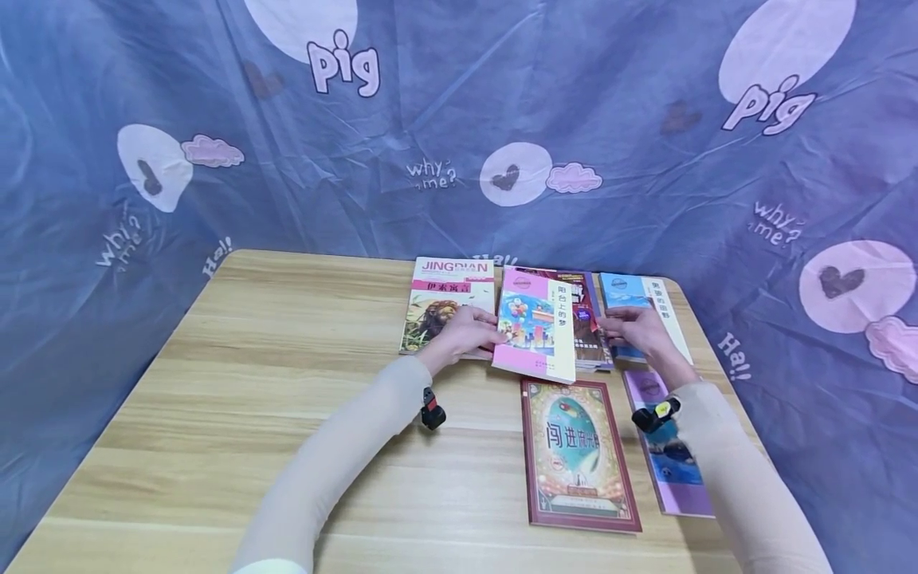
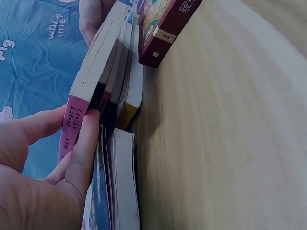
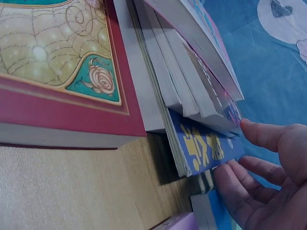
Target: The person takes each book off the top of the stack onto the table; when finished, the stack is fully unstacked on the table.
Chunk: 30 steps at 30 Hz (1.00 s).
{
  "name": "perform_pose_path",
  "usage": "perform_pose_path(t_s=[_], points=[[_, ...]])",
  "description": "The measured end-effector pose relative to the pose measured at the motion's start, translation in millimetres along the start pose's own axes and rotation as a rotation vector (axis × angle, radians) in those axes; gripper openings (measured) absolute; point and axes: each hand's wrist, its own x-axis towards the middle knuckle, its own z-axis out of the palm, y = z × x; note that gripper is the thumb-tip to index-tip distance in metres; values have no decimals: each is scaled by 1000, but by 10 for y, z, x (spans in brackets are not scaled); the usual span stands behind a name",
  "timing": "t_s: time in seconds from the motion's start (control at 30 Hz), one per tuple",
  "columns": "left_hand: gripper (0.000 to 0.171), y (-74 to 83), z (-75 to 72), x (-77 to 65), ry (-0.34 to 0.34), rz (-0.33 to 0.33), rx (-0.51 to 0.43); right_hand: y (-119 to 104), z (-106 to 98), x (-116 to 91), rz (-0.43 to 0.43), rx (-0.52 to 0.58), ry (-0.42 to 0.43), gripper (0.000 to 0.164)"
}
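Observation:
My left hand (image 1: 469,331) pinches the pink spine of a storybook (image 1: 531,319) with thumb and fingers; the left wrist view shows this book tilted atop a stack. Beneath it, a dark red book (image 1: 586,315) and a purple-blue book (image 3: 206,148) with yellow lettering show at the stack's right side. My right hand (image 1: 638,331) is at that edge, its thumb by the upper books and its fingers against the purple-blue one. A pink-and-white book (image 1: 453,275) lies beneath the left hand. Beside the right hand is a blue-and-white book (image 1: 663,307).
A maroon-bordered book (image 1: 579,454) lies in front of the stack. To its right a purple book (image 1: 677,470) is partly covered by the right forearm. The wooden table (image 1: 287,335) extends left; a blue printed curtain (image 1: 402,119) hangs behind and at the sides.

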Motion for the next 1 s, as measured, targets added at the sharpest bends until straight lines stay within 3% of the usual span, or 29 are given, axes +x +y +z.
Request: perform_pose_path(t_s=[0.27, 0.5, 0.7, 1.0], points=[[53, -79, -120, -163, -15, 24, -44, -58, 48, -5, -30, -46, -2, 65], [49, -155, -190, -400, -53, 44, -87, -65, 45, -4, -28, -74, -5, 63], [45, -262, -252, -664, -66, 88, -108, -56, 33, 6, -30, -89, -2, 63], [46, -529, -426, -1156, -93, 80, -139, -48, 30, -7, -39, -78, 9, 61]])
